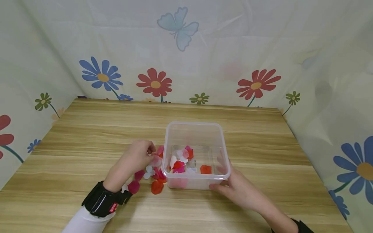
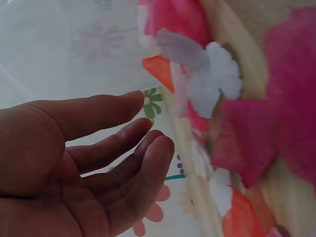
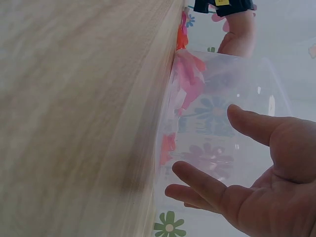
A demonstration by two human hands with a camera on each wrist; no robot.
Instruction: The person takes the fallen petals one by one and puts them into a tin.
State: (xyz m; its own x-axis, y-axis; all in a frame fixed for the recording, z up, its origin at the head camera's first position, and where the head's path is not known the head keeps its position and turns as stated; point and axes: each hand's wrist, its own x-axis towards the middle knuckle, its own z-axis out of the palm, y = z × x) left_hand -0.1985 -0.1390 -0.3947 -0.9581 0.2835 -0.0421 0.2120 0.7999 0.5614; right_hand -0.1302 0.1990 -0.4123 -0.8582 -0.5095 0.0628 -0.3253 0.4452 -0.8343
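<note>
— Where are the petals?

— In a loose heap (image 1: 151, 179) on the table (image 1: 87, 129), just left of the clear tub (image 1: 194, 129); some already lie inside.

— And your hands?

— My left hand (image 1: 135, 160) hangs over the heap, fingers loosely curled (whether it pinches one, I cannot tell). My right hand (image 1: 237, 189) steadies the tub's corner, fingers relaxed.

— How will they handle?

— Featherlight and limp, I'd judge; pinch gently at an edge.
</note>
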